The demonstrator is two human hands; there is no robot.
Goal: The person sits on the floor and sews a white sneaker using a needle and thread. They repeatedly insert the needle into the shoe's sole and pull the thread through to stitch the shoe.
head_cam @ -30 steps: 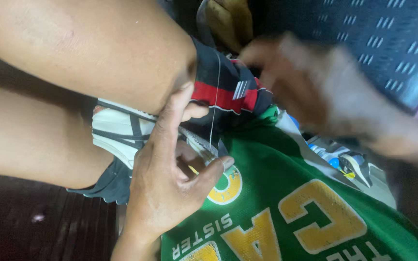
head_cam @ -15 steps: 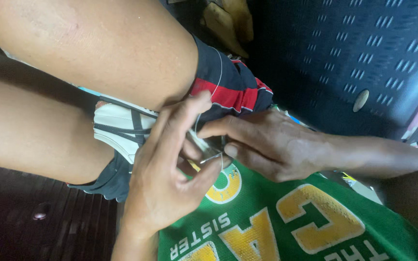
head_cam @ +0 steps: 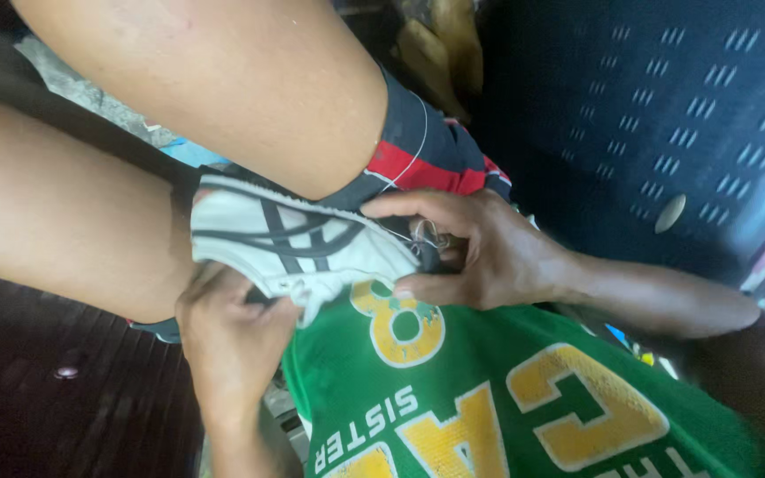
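Note:
A white sports shoe (head_cam: 298,239) with dark stripes lies between my bare thighs, above my green shirt (head_cam: 506,398) with yellow print. My left hand (head_cam: 232,341) grips the shoe from below at its near edge, fingers curled around the sole. My right hand (head_cam: 480,252) comes in from the right and clamps the shoe's right end between thumb and fingers. A small pale loop of thread or lace (head_cam: 427,235) shows at my fingertips there. The rest of that end is hidden by my fingers.
My thighs (head_cam: 223,97) fill the upper left, with dark shorts with a red band (head_cam: 427,159) at the hem. A dark blue patterned cloth or wall (head_cam: 666,115) is at the upper right. Dark wooden boards (head_cam: 55,398) lie at the lower left.
My right hand came down from the upper right onto the shoe's end. My left hand slid under the shoe, which has turned so more of its striped side shows.

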